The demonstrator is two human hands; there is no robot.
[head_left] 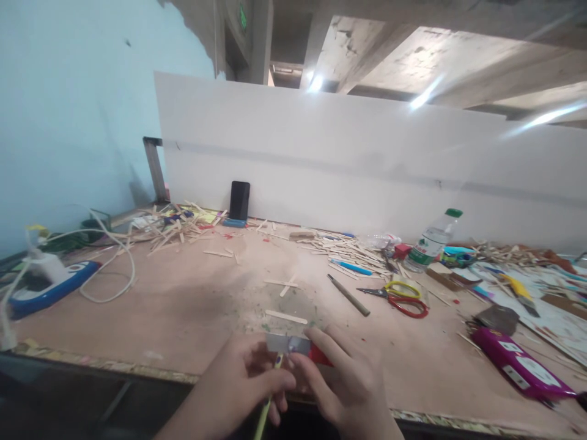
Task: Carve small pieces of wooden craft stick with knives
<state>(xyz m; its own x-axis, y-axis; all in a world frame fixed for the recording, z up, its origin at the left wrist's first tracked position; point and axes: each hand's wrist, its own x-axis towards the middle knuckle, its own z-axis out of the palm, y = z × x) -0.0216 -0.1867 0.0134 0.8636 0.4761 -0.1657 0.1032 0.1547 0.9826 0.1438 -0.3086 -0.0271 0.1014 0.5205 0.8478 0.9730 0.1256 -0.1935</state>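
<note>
At the table's front edge, my left hand [241,382] is closed around a thin yellow-green pencil-like stick [262,418], which slants upward between thumb and fingers. My right hand [355,382] grips a red-handled cutter [320,354]; its flat grey metal part reaches left to my left fingers. The stick's upper end, with a dark mark, meets or overlaps this metal; contact is unclear. My right fingers cover much of the handle. Just beyond the hands lies a single flat wooden stick [286,317], and farther back two more wooden sticks [282,283] cross each other.
To the right are a dark olive rod [347,294], scissors [398,296], a purple packet [523,363] and a yellow utility knife [518,292]. A water bottle [431,241] and piled wooden sticks stand behind. A phone [239,200] leans at the back; a power strip [55,293] with cables lies left.
</note>
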